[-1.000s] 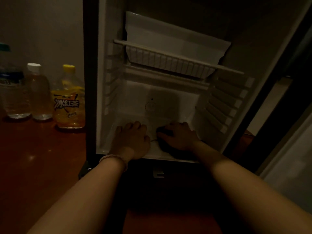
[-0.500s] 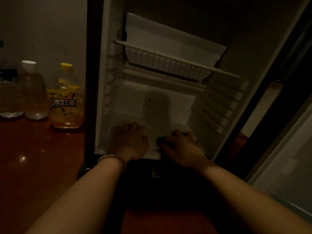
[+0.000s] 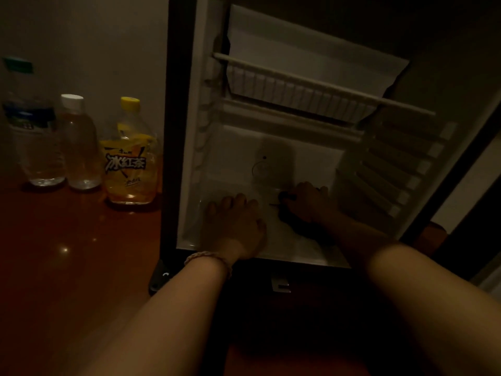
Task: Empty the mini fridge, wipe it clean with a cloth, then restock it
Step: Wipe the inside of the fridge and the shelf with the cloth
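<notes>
The right hand (image 3: 309, 203) has slid deeper into the mini fridge (image 3: 271, 164) since half a second ago, carrying the dark cloth (image 3: 301, 226) from the front lip toward the back wall. Its fingers curl over the cloth and press it against the white fridge floor, right of centre. The left hand (image 3: 234, 226) lies flat just beside it, palm down, fingers straight and spread on the floor, holding nothing; a braided bracelet (image 3: 208, 257) circles that wrist. Above both hands a white wire shelf (image 3: 303, 88) spans the cabinet, with ribbed shelf slots down the right wall. Outside, on the red-brown floor (image 3: 67, 253) to the left of the fridge's black frame, stand three bottles in a row: a yellow-capped iced-tea bottle (image 3: 130, 158) nearest the fridge, a white-capped clear bottle (image 3: 78, 142) beside it, and a larger water bottle (image 3: 29, 131) with a blue label at the far left.
</notes>
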